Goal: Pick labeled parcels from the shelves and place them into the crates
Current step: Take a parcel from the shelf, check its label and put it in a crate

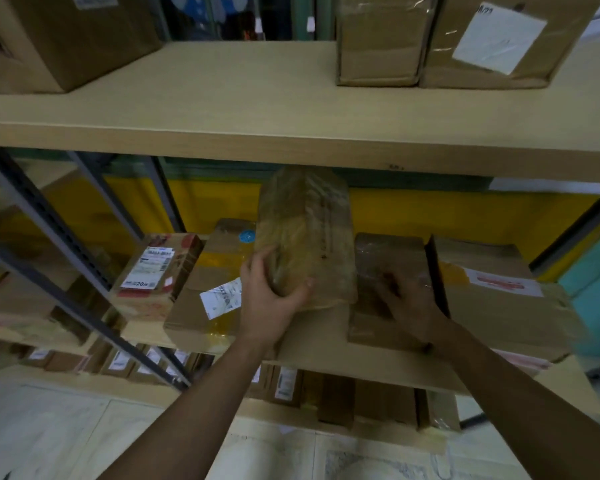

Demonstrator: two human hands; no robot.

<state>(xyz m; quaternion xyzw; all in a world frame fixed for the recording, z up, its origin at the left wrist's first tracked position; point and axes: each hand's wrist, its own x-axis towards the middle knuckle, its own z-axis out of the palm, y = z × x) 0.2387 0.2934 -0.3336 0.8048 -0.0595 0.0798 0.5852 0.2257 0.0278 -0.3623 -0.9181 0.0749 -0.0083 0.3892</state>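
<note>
Head view. Left hand [271, 289] grips the near, lower end of a tape-wrapped brown parcel [305, 230], thumb on its front face and fingers curled round its left edge. This parcel stands tilted on the middle shelf [361, 368], its upper end reaching the underside of the upper shelf [222, 98]. Right hand [409, 303] lies palm down on a flat wrapped parcel [388, 251] just to the right, with its fingers stretched forward over the top and somewhat blurred.

Left of the held parcel lies a flat carton [194, 306] with a white label, and further left a red-printed box [156, 268] whose label faces upward. At the right end of the middle shelf lies a wide carton [499, 299] bearing a label with red print.

On the upper shelf stand a large carton [66, 36] at far left and two taped boxes at right, one plain [381, 39] and one with a white sheet [492, 39]. Below, the lower shelf holds a row of labelled parcels [284, 382].
</note>
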